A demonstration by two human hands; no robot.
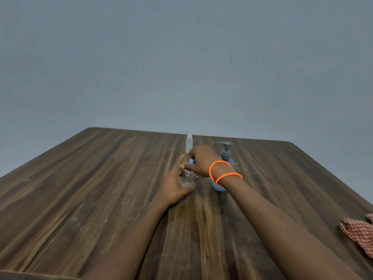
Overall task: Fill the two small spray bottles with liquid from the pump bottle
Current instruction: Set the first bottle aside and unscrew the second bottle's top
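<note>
Gripping a small clear spray bottle [187, 176] at mid-table, left hand [177, 182] cupped round its lower body, thumb on the near side, fingers lying fairly straight up its far-left side. Bottle upright on the wooden table [90, 199], looks clear and nearly without liquid, though hard to judge through the fingers. Right hand [202, 160] bent down over that bottle's top, fingers curled and pinching a small blue piece [192, 161] at the neck; cannot tell whether a cap or a funnel, since mostly covered by the fingers. Two loops of orange cord bracelet [224, 171] on the right wrist. Just behind the held bottle, toward the table's far edge, a second small spray bottle [189, 141], upright, clear cap on, pale contents, touched by neither hand. Just right of the held bottle, partly hidden behind the right wrist, the pump bottle [224, 158]: grey pump head with spout pointing left, blue rounded body showing below the forearm. Well right of the held bottle, at the table's near right edge, a red-and-white checked cloth [359, 233], cut off by the frame. Plain grey wall [181, 57] beyond the far edge.
</note>
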